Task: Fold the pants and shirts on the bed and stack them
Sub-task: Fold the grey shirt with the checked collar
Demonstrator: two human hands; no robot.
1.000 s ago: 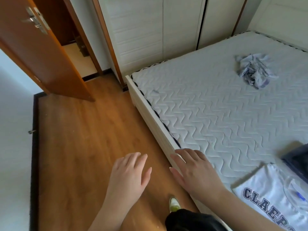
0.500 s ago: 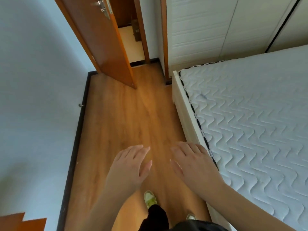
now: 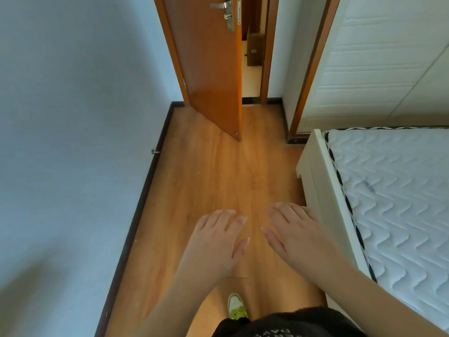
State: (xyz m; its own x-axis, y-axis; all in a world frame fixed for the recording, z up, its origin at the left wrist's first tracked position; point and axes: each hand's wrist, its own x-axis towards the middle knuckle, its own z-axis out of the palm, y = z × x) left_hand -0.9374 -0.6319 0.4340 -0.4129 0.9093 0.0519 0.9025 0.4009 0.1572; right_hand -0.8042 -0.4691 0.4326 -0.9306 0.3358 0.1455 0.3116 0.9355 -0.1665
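Two hands hover palm-down over the wooden floor (image 3: 209, 171), side by side and apart, and neither touches or holds anything. On the left hand (image 3: 216, 242) the fingers lie straight and relaxed, pointing forward toward the door (image 3: 206, 69); the right hand (image 3: 294, 234) is the same, its fingers loosely spread and its outer edge just beside the white bed frame (image 3: 323, 198). One bed (image 3: 398, 190) fills the right side of the view; its visible long edge, trimmed with a black-and-white cord, runs from near the person away toward the white wardrobe (image 3: 379, 62) at its far end. Of the pants and shirts, none appear on the part of the quilted mattress that shows (only a corner and a strip of it are in the picture). One orange-brown door stands open at the top centre, its metal handle (image 3: 224, 6) near the upper edge, and through the gap a brown box (image 3: 255, 48) stands on a pale floor. A pale blue wall (image 3: 73, 117) closes the left side, with a dark baseboard (image 3: 143, 203) and a small metal doorstop (image 3: 155, 152) low on it. One shoe (image 3: 237, 306), white and yellow-green, points forward on the floor below the hands, above a dark garment (image 3: 291, 323) the person wears.
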